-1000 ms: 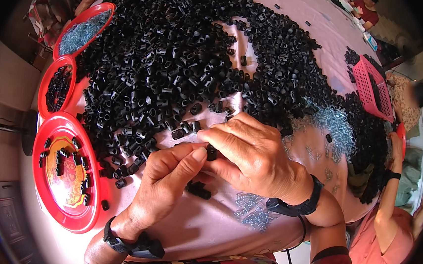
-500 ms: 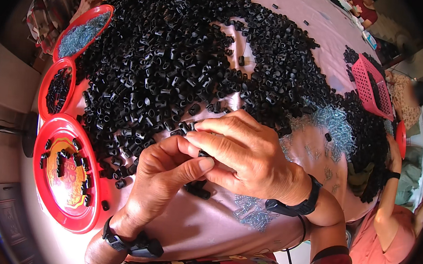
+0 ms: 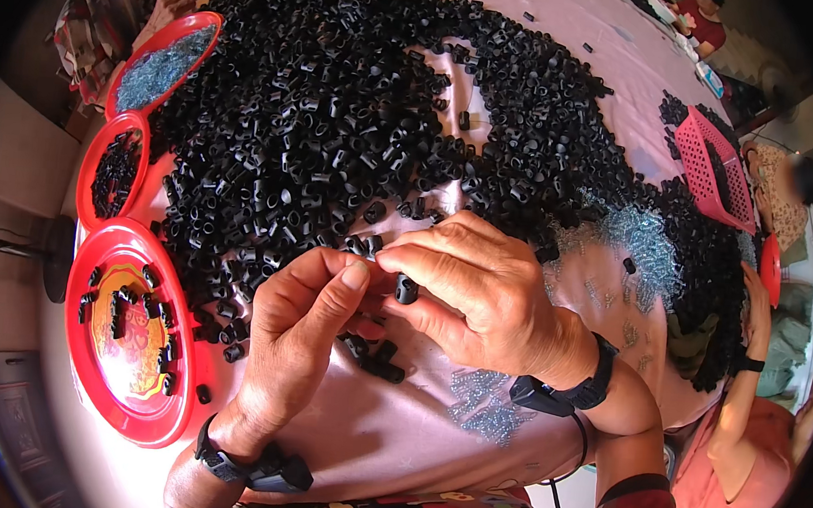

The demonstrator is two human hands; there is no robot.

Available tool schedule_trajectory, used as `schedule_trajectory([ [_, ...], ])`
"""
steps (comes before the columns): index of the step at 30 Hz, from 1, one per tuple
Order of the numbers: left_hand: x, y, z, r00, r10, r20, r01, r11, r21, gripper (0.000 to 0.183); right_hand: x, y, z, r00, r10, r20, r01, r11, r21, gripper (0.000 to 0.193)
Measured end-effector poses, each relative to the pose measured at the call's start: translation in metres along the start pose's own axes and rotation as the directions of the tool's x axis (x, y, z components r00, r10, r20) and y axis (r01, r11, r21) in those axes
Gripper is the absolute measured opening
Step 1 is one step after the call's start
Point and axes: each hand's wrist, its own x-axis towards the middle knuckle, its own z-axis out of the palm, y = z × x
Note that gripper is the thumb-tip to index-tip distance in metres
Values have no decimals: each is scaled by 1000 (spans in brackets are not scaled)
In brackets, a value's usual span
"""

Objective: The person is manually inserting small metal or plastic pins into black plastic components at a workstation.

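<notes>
A small black hollow plastic piece [image 3: 406, 290], like the barrel of a cord lock, is pinched between the thumb and fingers of my right hand [image 3: 484, 294]. Just beside it, my left hand [image 3: 302, 308] has its thumb and forefinger pressed together; whatever lies between them is hidden. Both hands are raised over the near edge of a big heap of similar black plastic pieces [image 3: 312, 113]. Below the hands, several loose black pieces [image 3: 384, 362] lie on the pink cloth [image 3: 391, 444]. Close to my right wrist is a scatter of tiny pale-blue shiny pieces [image 3: 490, 409], spring-like.
At left stand a red tray with black pieces [image 3: 183, 361], a red dish of small dark parts [image 3: 86, 176] and a red dish of pale-blue pieces [image 3: 168, 63]. A pink basket [image 3: 704, 168] is at right. Co-workers sit around, one in a salmon top [image 3: 743, 462].
My hands have drawn slightly apart. The black piece now shows upright in my right fingers, and my left thumb has moved up and away from it.
</notes>
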Motion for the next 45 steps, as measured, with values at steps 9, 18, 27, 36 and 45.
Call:
schedule_trajectory([
  [9,-8,-1,8,991,32,129,-51,988,149,21,4,-6,0,997,-80,10,80,996,-30,45],
  [18,-30,24,-32,987,109,-116,-88,982,168,25,-3,-20,-2,935,130,329,-198,963,182,12],
  [27,-67,40,-123,808,293,-511,-162,944,286,29,-7,-13,5,920,127,372,-188,973,131,15],
  [36,-96,40,-168,673,526,-520,12,695,719,23,-3,8,-22,964,248,98,-232,961,-153,8],
  [45,-74,31,-123,743,610,-275,-101,508,855,30,-4,10,-52,873,377,309,-237,882,-408,16],
])
